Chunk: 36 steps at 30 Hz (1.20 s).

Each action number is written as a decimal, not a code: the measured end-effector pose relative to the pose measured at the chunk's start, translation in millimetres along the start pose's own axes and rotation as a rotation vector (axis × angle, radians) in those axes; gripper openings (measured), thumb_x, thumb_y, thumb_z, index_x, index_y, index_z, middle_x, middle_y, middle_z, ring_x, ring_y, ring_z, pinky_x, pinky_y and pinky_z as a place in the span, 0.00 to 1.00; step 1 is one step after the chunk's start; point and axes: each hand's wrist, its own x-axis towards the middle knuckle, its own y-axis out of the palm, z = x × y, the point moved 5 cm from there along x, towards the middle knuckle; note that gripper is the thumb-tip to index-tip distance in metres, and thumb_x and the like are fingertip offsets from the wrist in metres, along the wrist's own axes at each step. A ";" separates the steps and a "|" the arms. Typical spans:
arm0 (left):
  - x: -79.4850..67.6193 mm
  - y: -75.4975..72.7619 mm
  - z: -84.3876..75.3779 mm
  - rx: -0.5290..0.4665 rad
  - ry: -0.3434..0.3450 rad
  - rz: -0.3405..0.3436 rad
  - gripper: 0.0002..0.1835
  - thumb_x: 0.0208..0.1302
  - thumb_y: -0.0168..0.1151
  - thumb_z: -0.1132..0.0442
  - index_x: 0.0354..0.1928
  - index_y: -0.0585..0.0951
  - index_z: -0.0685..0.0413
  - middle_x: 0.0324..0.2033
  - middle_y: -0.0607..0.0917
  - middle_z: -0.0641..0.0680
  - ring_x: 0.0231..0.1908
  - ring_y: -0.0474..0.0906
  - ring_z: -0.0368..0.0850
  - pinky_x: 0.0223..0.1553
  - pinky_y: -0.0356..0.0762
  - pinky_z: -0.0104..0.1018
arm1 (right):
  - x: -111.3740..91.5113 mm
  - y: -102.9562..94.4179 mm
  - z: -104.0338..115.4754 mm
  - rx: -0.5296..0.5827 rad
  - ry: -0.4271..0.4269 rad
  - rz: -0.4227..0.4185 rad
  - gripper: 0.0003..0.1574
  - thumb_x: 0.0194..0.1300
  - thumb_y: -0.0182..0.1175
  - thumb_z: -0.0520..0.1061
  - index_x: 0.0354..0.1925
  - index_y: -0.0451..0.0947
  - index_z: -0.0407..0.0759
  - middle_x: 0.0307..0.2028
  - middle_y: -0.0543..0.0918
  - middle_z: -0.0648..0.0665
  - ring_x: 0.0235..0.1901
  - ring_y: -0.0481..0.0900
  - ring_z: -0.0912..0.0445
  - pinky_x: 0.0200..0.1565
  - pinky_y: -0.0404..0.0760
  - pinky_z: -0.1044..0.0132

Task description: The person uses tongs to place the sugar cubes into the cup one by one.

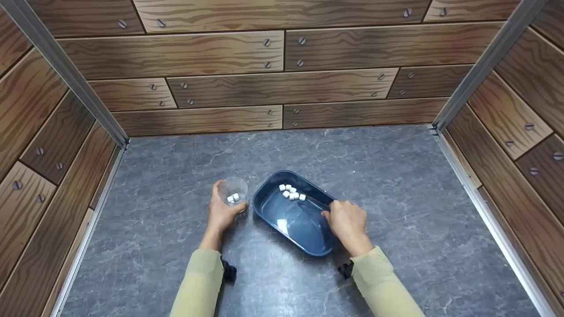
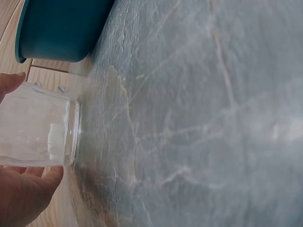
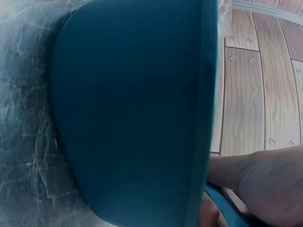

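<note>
My left hand grips a clear cup from its left side, thumb and fingers on opposite walls. Inside that cup lie a few small white cubes. In the left wrist view the cup appears upright with its base at or close to the floor. To its right, a dark blue basin holds several white cubes gathered toward its far end. My right hand grips the basin's right rim, thumb over the inside. The right wrist view shows the basin's outer wall up close; some fingers are hidden.
Grey marbled floor surrounds both containers. Wood-patterned panels rise at the back and on both sides, with metal strips along their corners and lower edges. A dark wrist camera sits beneath the left sleeve.
</note>
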 end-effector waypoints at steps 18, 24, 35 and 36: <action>-2.1 -0.9 2.8 -0.009 -0.001 -0.003 0.53 0.37 0.79 0.64 0.69 0.60 0.57 0.63 0.69 0.68 0.63 0.65 0.62 0.64 0.62 0.50 | -0.7 5.7 -3.2 0.035 -0.023 -0.044 0.18 0.61 0.67 0.54 0.25 0.82 0.41 0.23 0.82 0.37 0.23 0.80 0.40 0.22 0.77 0.46; -3.4 -1.0 2.0 -0.014 -0.007 0.001 0.54 0.39 0.79 0.64 0.70 0.59 0.57 0.64 0.68 0.68 0.64 0.65 0.62 0.64 0.62 0.51 | -0.7 6.3 -3.3 0.035 -0.020 -0.052 0.18 0.62 0.66 0.53 0.24 0.82 0.42 0.23 0.83 0.38 0.23 0.80 0.40 0.22 0.76 0.46; -1.2 -0.8 0.2 -0.011 0.011 -0.004 0.53 0.38 0.79 0.65 0.69 0.61 0.56 0.64 0.69 0.68 0.63 0.66 0.62 0.64 0.63 0.50 | -0.4 7.9 -3.0 0.053 -0.003 -0.028 0.19 0.64 0.65 0.55 0.26 0.82 0.41 0.23 0.82 0.39 0.22 0.79 0.42 0.23 0.76 0.47; -1.2 -0.7 0.2 -0.010 0.012 -0.004 0.53 0.38 0.79 0.65 0.69 0.61 0.56 0.64 0.69 0.68 0.62 0.66 0.62 0.64 0.63 0.50 | -0.5 7.5 -2.7 0.053 -0.005 -0.033 0.19 0.64 0.65 0.55 0.26 0.82 0.41 0.23 0.82 0.38 0.22 0.80 0.42 0.23 0.76 0.47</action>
